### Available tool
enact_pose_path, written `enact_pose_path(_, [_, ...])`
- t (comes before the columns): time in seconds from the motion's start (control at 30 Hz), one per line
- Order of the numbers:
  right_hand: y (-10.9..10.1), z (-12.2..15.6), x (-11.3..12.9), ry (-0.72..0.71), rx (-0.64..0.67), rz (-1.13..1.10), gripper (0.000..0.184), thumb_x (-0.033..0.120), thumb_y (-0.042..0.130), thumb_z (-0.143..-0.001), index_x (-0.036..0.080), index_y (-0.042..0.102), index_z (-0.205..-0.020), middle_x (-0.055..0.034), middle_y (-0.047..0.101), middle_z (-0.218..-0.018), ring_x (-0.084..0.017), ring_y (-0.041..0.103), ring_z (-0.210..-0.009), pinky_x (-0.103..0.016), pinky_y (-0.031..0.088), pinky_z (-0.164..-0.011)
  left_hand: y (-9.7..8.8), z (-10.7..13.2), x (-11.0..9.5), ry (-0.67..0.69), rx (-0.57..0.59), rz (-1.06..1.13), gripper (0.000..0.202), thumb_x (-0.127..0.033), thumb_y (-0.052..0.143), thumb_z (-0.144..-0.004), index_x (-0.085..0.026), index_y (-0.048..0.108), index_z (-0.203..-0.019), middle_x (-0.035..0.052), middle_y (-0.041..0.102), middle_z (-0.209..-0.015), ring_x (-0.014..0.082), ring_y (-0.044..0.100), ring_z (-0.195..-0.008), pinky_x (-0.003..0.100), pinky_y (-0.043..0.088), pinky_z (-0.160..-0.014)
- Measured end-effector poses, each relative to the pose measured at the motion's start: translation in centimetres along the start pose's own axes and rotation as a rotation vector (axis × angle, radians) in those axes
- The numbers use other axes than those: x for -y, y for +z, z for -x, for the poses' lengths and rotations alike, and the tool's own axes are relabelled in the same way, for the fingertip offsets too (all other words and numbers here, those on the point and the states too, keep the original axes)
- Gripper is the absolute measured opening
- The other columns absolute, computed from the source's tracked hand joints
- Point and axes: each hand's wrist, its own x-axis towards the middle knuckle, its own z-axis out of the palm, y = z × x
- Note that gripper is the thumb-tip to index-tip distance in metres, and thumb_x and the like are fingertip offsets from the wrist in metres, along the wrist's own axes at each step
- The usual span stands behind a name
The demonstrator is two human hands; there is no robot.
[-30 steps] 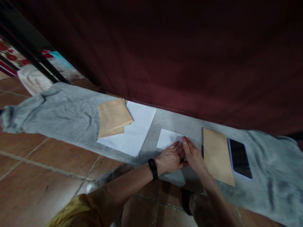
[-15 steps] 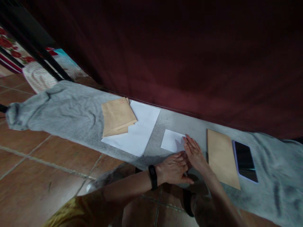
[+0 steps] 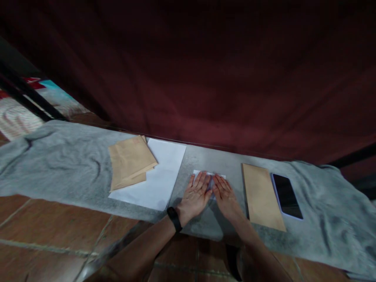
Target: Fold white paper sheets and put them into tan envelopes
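Note:
A small white folded sheet of paper (image 3: 213, 194) lies on the grey cloth in front of me, mostly covered by my hands. My left hand (image 3: 196, 194) rests flat on its left part, fingers stretched out and pointing away from me. On its right part lies my right hand (image 3: 226, 196), also flat with straight fingers. Both thumbs come close together over the middle of the paper. A dark band (image 3: 174, 219) circles my left wrist. Only the paper's far edge and a strip between the hands show.
Left of my hands, brown envelopes (image 3: 132, 158) overlap a stack of white paper (image 3: 164, 172). To the right lie more brown envelopes (image 3: 261, 196) and a phone (image 3: 287, 195). Grey cloth (image 3: 79, 168) covers the low bench. A dark red curtain (image 3: 188, 78) hangs behind it; tiled floor (image 3: 53, 231) lies in front.
My left hand has moved from the near right edge of the paper onto its left part. The right hand now lies flat beside it. The view has shifted slightly.

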Motion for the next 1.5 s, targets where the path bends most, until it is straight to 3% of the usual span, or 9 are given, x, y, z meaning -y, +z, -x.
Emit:
enact_pose_path(0.17, [0.5, 0.5, 0.1, 0.002, -0.01, 0.121, 0.052, 0.028, 0.03, -0.107, 0.011, 0.045, -0.153, -0.0171, 0.042, -0.16, -0.029, 0.035, -0.152, -0.056, 0.033, -0.123, 1.0, 0.0, 0.6, -0.012, -0.02, -0.063, 0.059, -0.044, 0.029, -0.107, -0.011, 0.039, -0.155, 0.0151, 0.035, -0.165, 0.0261, 0.028, -0.155, 0.05, 0.023, -0.127])
enact_pose_path(0.3, [0.2, 1.0, -0.1, 0.031, -0.021, 0.206, 0.055, 0.034, 0.033, -0.107, 0.008, 0.041, -0.155, -0.0178, 0.039, -0.161, -0.031, 0.036, -0.151, -0.054, 0.031, -0.124, 0.7, -0.2, 1.3, -0.042, -0.033, -0.102, 0.061, -0.046, 0.028, -0.107, -0.009, 0.039, -0.155, 0.0175, 0.034, -0.164, 0.0278, 0.03, -0.154, 0.05, 0.028, -0.125])
enact_pose_path(0.53, [-0.7, 1.8, -0.7, 0.042, -0.115, 0.226, 0.055, 0.035, 0.035, -0.108, 0.017, 0.034, -0.16, -0.0139, 0.044, -0.16, -0.029, 0.041, -0.148, -0.052, 0.033, -0.123, 0.5, -0.6, 2.9, -0.099, -0.013, -0.132, 0.063, -0.047, 0.029, -0.106, -0.009, 0.039, -0.156, 0.0184, 0.036, -0.162, 0.0298, 0.034, -0.152, 0.052, 0.029, -0.124])
enact_pose_path(0.73, [-2.0, 1.6, -1.6, 0.083, -0.033, 0.251, 0.051, 0.028, 0.036, -0.106, 0.01, 0.045, -0.153, -0.0147, 0.045, -0.158, -0.03, 0.045, -0.146, -0.052, 0.038, -0.122, -0.5, -0.8, 2.9, -0.098, 0.042, -0.136, 0.062, -0.048, 0.034, -0.105, -0.011, 0.042, -0.154, 0.0179, 0.035, -0.163, 0.0308, 0.032, -0.153, 0.054, 0.029, -0.124])
enact_pose_path(0.83, [-2.8, 1.2, -2.5, 0.058, 0.023, 0.232, 0.051, 0.017, 0.036, -0.101, 0.01, 0.05, -0.15, -0.0131, 0.048, -0.157, -0.028, 0.048, -0.144, -0.049, 0.041, -0.121, -1.4, -0.6, 2.7, 0.011, 0.134, -0.086, 0.066, -0.054, 0.044, -0.101, -0.017, 0.041, -0.155, 0.0149, 0.033, -0.165, 0.0314, 0.028, -0.154, 0.058, 0.026, -0.124])
enact_pose_path(0.93, [-3.4, 1.0, -3.7, -0.001, 0.065, 0.185, 0.058, 0.008, 0.036, -0.094, 0.013, 0.052, -0.149, -0.0106, 0.049, -0.156, -0.023, 0.048, -0.144, -0.046, 0.042, -0.121, -2.5, -0.4, 2.5, 0.117, 0.228, -0.032, 0.065, -0.045, 0.053, -0.097, -0.021, 0.04, -0.156, 0.0124, 0.032, -0.165, 0.0286, 0.027, -0.155, 0.057, 0.023, -0.125])
enact_pose_path(1.17, [-3.5, 1.1, -5.1, -0.014, 0.106, 0.043, 0.069, 0.006, 0.042, -0.082, 0.015, 0.05, -0.151, -0.0106, 0.047, -0.158, -0.021, 0.042, -0.148, -0.046, 0.04, -0.123, -3.8, 0.0, 1.8, 0.141, 0.291, -0.012, 0.063, -0.01, 0.051, -0.087, -0.023, 0.05, -0.149, 0.0087, 0.041, -0.162, 0.0226, 0.035, -0.152, 0.048, 0.028, -0.126])
enact_pose_path(1.33, [-3.5, 1.2, -5.9, 0.003, 0.138, -0.083, 0.07, 0.008, 0.041, -0.083, 0.02, 0.049, -0.152, -0.0078, 0.045, -0.16, -0.019, 0.04, -0.149, -0.047, 0.035, -0.125, -4.1, -0.1, 2.1, 0.129, 0.242, 0.018, 0.059, -0.003, 0.044, -0.089, -0.022, 0.056, -0.143, 0.0077, 0.053, -0.154, 0.0206, 0.048, -0.144, 0.043, 0.037, -0.121])
enact_pose_path(1.5, [-4.7, 0.7, -5.5, 0.102, 0.114, -0.359, 0.062, 0.017, 0.046, -0.087, 0.028, 0.053, -0.148, -0.0049, 0.049, -0.157, -0.02, 0.046, -0.146, -0.049, 0.036, -0.124, -5.5, -1.3, 2.9, -0.008, -0.031, 0.272, 0.027, -0.019, 0.051, -0.097, -0.023, 0.075, -0.108, 0.005, 0.078, -0.111, 0.0223, 0.071, -0.104, 0.039, 0.054, -0.102])
